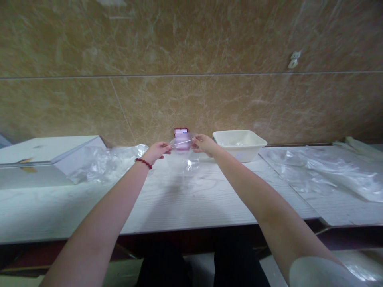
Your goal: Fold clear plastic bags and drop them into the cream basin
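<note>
Between my two hands a clear plastic bag (188, 164) is stretched over the table, its upper edge pulled sideways. My left hand (157, 151), with a dark red bead bracelet (144, 162) at the wrist, pinches the bag's left corner. On the other side my right hand (204, 144) grips the right corner. A phone (180, 130) with a lit screen and red edge stands behind the bag, partly seen through the film. Just right of my right hand sits a cream plastic basin (253, 150) with some clear material inside.
Crumpled clear plastic bags (115, 159) lie left of my hands, beside a large white box (54, 153). More flat clear bags (335, 169) spread over the right end of the white wood-grain table (191, 211). A brown marbled wall (191, 99) rises behind the table.
</note>
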### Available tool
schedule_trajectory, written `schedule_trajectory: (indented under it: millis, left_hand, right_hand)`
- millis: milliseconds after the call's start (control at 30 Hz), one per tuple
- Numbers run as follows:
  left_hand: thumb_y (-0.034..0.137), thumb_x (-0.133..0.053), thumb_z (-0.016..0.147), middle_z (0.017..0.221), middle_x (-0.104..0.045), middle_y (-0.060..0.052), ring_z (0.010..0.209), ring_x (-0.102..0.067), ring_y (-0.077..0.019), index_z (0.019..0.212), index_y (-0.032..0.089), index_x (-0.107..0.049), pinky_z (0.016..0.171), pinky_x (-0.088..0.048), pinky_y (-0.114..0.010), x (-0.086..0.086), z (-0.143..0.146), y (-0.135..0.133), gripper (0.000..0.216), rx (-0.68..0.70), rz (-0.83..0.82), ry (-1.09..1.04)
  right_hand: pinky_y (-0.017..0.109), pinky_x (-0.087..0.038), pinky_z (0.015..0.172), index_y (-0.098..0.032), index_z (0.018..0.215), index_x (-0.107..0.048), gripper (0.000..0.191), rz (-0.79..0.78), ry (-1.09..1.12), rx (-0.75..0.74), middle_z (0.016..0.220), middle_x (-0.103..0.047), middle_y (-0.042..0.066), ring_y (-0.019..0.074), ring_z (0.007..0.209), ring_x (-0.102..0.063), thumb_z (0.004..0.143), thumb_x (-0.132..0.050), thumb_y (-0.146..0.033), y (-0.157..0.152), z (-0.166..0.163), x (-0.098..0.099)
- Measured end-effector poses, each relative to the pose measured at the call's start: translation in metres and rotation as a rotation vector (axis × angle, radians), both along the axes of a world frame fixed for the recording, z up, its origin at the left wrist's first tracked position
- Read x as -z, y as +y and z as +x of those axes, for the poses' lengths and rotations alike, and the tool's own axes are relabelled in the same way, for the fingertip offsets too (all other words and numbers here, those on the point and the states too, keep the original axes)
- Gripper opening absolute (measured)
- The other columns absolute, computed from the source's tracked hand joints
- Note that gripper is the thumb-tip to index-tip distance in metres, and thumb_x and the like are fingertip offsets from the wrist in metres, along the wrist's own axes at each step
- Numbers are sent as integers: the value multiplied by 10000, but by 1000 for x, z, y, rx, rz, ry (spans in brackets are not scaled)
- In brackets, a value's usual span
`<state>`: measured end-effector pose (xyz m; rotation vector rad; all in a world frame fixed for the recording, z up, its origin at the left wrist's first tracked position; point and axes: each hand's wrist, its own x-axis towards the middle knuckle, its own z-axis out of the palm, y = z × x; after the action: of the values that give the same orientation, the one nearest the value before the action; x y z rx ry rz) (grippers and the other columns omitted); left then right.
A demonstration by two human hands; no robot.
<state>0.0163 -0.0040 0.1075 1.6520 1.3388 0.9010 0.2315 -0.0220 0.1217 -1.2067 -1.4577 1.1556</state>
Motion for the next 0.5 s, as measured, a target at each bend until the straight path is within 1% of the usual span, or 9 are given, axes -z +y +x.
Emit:
schedule_trajectory:
  millis: [100,167,233,267,333,400,500]
  left_hand:
    - [346,-567,664,816,-564,-18,793,-550,-130,834,188,-467,575,-437,-229,-2,6,1,253,17,-16,-212]
    - [294,-622,618,803,-549,-7,780,-543,-126,908,207,-434,604,-461,-262,0,12,-1,357,48,-4,-265]
    - [245,-662,565,786,-541,-3,747,-538,-129,951,214,-421,590,-472,-274,5,16,-3,456,58,6,-214]
    - [224,-668,549,770,-538,-5,727,-534,-129,947,204,-432,579,-475,-273,9,17,-4,463,51,8,-175]
    - [183,-659,529,729,-527,-8,689,-521,-125,886,171,-474,561,-477,-266,16,17,-4,402,25,12,-116]
    - [146,-645,507,703,-514,-7,663,-509,-121,813,149,-505,554,-480,-261,21,12,-3,337,22,5,-82]
    - [129,-636,476,737,-514,-17,658,-507,-128,774,143,-528,531,-480,-255,22,3,-3,317,20,-4,19]
  right_hand:
    - [287,-495,588,-193,809,-418,78,-5,9,27,625,-532,-21,72,562,-538,798,-431,-270,0,0,-4]
    - [309,-497,593,-202,830,-405,87,-22,49,6,631,-523,-28,74,574,-540,805,-415,-285,-4,-1,-7]
    - [333,-501,591,-205,829,-397,84,-37,98,-32,642,-511,-30,79,600,-541,813,-397,-288,-8,-1,-10]
    - [340,-504,588,-203,816,-396,77,-35,110,-48,648,-505,-28,82,612,-538,814,-393,-280,-10,-2,-12]
    - [338,-510,585,-193,778,-396,67,-8,103,-45,657,-494,-21,79,620,-522,811,-396,-251,-12,-1,-14]
    - [322,-515,584,-185,754,-397,66,27,78,-6,663,-486,-14,73,615,-503,806,-402,-226,-12,0,-15]
    - [304,-520,571,-185,767,-400,55,53,51,49,676,-481,-7,74,617,-493,804,-404,-226,-12,3,-17]
